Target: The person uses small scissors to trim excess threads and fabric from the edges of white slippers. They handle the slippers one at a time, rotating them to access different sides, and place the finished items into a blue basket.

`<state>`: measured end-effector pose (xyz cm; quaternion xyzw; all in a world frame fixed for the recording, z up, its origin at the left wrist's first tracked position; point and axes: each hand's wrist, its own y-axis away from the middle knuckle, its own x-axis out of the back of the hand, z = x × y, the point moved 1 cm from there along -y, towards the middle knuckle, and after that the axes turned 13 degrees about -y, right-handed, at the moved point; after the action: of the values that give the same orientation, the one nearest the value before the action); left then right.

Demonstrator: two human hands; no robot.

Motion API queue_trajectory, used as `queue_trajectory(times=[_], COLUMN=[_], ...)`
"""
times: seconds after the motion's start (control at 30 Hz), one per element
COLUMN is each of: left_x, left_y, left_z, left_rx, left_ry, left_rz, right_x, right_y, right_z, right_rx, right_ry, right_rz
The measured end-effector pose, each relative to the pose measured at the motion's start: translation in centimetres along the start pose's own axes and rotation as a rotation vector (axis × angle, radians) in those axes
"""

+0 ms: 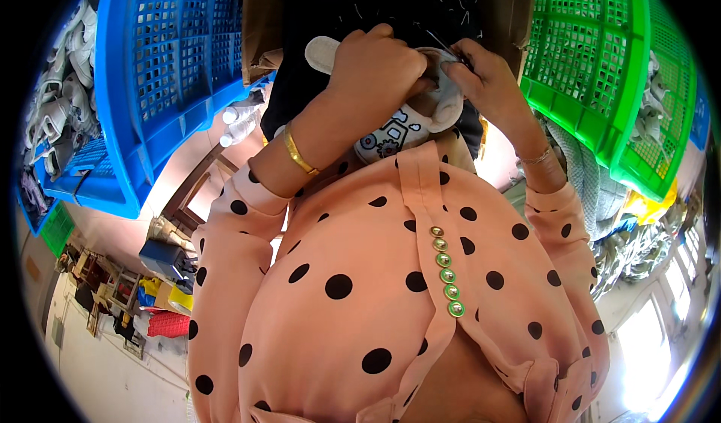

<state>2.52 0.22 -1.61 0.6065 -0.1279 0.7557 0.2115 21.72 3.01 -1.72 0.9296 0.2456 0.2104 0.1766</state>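
Observation:
A small white shoe with a black and blue cartoon print lies over my lap, its padded opening toward the right. My left hand is closed on it, with fingertips reaching into the opening. A rounded pale flap sticks out beyond that hand on the left; how it joins the shoe is hidden. At the shoe's right rim, my right hand is closed around a thin pointed metal tool with a dark handle. The fingers cover most of the tool, so its exact kind cannot be made out.
Black cloth with loose white thread ends covers my lap. Blue plastic crates stand at left, holding several pale shoes. Green crates stand at right, with pale pieces in one. Brown cardboard borders the cloth.

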Motion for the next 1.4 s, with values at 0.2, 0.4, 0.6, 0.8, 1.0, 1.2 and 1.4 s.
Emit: queue_trajectory(times=[0.2, 0.4, 0.6, 0.8, 1.0, 1.2, 1.4], left_x=[-0.9, -1.1, -0.7, -0.5, 0.6, 0.0, 0.9], left_y=[-0.4, -1.1, -1.1, -0.9, -0.5, 0.1, -0.8], left_z=[-0.1, -0.5, -1.4, -1.8, -2.1, -2.7, -1.4], left_rx=[0.062, -0.007, -0.08, -0.112, -0.018, -0.043, -0.058], left_ry=[0.14, 0.075, 0.149, 0.192, 0.241, 0.259, 0.034], left_rz=[0.059, -0.017, -0.03, -0.019, -0.152, -0.021, -0.148], right_x=[1.3, 3.6, 2.8, 2.1, 0.2, 0.3, 0.1], right_y=[1.0, 1.4, 1.2, 0.1, -0.1, 0.2, 0.5], right_z=[-0.9, -4.8, -7.4, -7.4, -8.1, -7.6, -7.1], right_rx=[0.302, 0.687, 0.694, 0.693, 0.408, 0.411, 0.466], right_ry=[0.465, 1.139, 1.305, 1.287, 1.572, 1.555, 1.571], right_rz=[0.137, 0.038, -0.178, -0.341, -0.47, -0.41, -0.349])
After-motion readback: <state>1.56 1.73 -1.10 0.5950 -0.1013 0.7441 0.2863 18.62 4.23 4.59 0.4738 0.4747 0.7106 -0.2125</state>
